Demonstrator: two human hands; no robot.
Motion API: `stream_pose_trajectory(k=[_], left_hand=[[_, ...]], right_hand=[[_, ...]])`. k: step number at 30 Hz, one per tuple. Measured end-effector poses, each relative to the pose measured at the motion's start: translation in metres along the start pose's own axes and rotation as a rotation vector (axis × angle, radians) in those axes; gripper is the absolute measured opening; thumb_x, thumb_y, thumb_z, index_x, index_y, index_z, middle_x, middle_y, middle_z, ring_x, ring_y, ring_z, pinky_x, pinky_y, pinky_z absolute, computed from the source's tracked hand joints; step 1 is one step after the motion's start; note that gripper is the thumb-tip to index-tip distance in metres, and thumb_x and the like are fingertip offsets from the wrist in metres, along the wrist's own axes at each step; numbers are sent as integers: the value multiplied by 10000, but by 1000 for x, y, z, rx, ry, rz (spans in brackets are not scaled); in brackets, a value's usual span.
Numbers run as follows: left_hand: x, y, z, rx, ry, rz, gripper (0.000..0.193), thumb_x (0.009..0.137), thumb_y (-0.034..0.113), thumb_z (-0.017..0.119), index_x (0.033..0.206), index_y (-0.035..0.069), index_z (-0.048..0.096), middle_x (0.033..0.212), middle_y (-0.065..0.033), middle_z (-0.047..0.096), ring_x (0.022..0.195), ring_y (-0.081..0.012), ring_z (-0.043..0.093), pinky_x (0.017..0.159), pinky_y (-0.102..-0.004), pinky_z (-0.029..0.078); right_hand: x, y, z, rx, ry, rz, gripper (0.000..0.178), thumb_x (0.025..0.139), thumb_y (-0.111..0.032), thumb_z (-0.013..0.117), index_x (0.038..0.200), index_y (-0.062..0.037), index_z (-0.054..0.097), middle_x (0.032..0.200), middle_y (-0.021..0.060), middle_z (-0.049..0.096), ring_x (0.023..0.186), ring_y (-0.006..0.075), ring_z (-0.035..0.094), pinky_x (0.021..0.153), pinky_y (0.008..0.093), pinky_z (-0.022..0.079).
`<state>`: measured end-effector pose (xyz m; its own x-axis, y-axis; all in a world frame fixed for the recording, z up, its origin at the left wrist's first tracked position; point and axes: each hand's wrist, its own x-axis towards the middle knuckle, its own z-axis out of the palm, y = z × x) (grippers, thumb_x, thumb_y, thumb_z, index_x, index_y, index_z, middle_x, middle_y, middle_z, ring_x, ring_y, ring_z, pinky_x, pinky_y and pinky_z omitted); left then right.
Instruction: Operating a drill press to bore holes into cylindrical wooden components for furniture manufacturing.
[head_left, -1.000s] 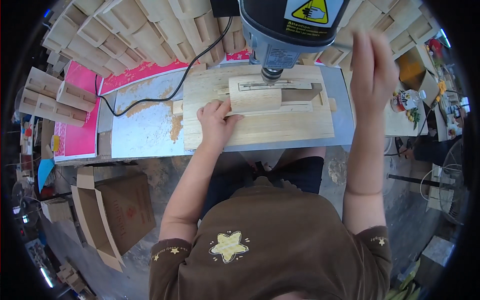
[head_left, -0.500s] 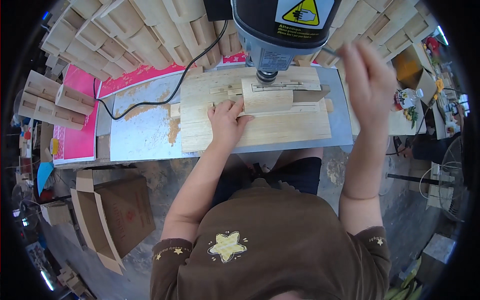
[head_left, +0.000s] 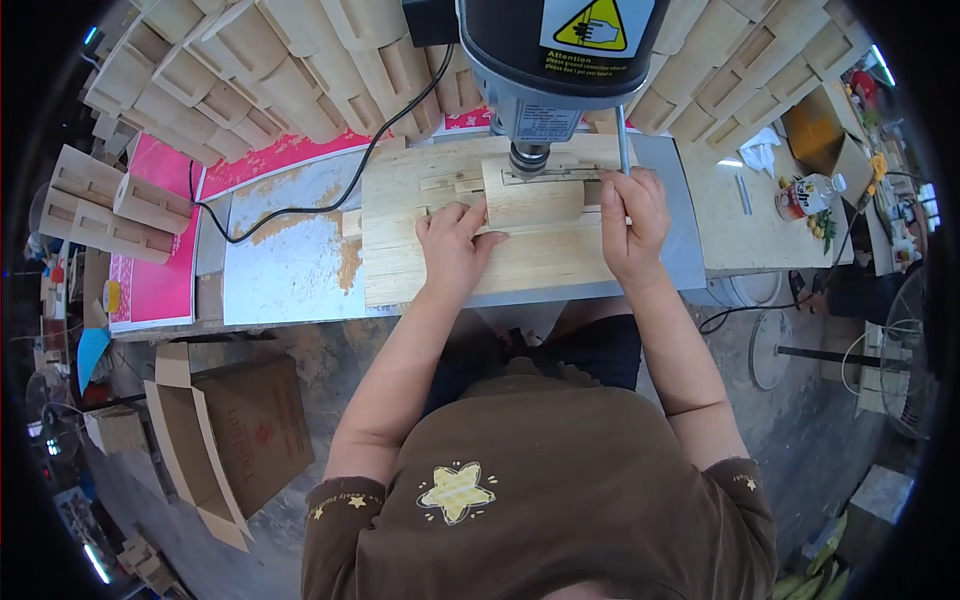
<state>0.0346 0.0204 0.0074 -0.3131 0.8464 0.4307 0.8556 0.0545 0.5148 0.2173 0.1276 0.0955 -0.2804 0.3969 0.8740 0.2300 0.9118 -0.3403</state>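
Note:
A drill press (head_left: 565, 60) stands over the bench, its chuck (head_left: 528, 158) right above a pale, rounded wooden block (head_left: 530, 203). The block sits in a wooden jig (head_left: 420, 265) made of a flat board with strips. My left hand (head_left: 455, 240) is closed at the block's left end, fingers against it and thumb along the near side. To the right of the block, my right hand (head_left: 635, 220) is wrapped round the lower end of the press's metal feed lever (head_left: 623, 140). The chuck and machine head hide the bit's contact with the block.
Stacked wooden blocks (head_left: 260, 60) line the back on both sides, with several more (head_left: 110, 205) at the left. A black cable (head_left: 330, 205) loops over the bench. A plastic bottle (head_left: 808, 197) stands at the right; an open carton (head_left: 230, 430) is on the floor.
My right hand has come down and to the left from its raised, blurred place, drawing the lever to a downward position. The left hand and block stay in place.

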Motion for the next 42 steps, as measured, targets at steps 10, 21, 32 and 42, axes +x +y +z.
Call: stream_pose_trajectory(k=[10,21,32,42], left_hand=[[4,2,-4,-140,-40,-70,513,609,256,803,1067,97,636,836,-13,559,851,-207,530,853,-404,285],[12,-5,-3,-301,-25,-33,415,601,175,800,984,105,656,859,5,553,885,-174,528,941,-354,222],[-27,-52,-120,-665,-36,-276,252,680,100,778,887,47,645,807,9,595,720,-91,536,647,-249,414],[-42,-11,-147,-855,45,-896,294,787,272,707,683,9,626,604,-5,571,503,-46,450,462,-201,321]], right_hand=[[176,0,-11,-172,-118,278,261,905,-209,512,815,19,603,621,55,551,579,124,507,522,267,396],[27,55,-21,-73,-724,210,334,857,-257,603,1118,-50,588,1061,151,595,1006,276,564,916,357,403],[-13,19,-45,-195,-693,102,261,744,-151,664,983,-67,604,892,88,612,913,281,556,890,411,372],[-19,-18,-36,-133,-755,116,236,744,-144,666,965,-84,609,890,72,610,906,275,551,982,468,329]])
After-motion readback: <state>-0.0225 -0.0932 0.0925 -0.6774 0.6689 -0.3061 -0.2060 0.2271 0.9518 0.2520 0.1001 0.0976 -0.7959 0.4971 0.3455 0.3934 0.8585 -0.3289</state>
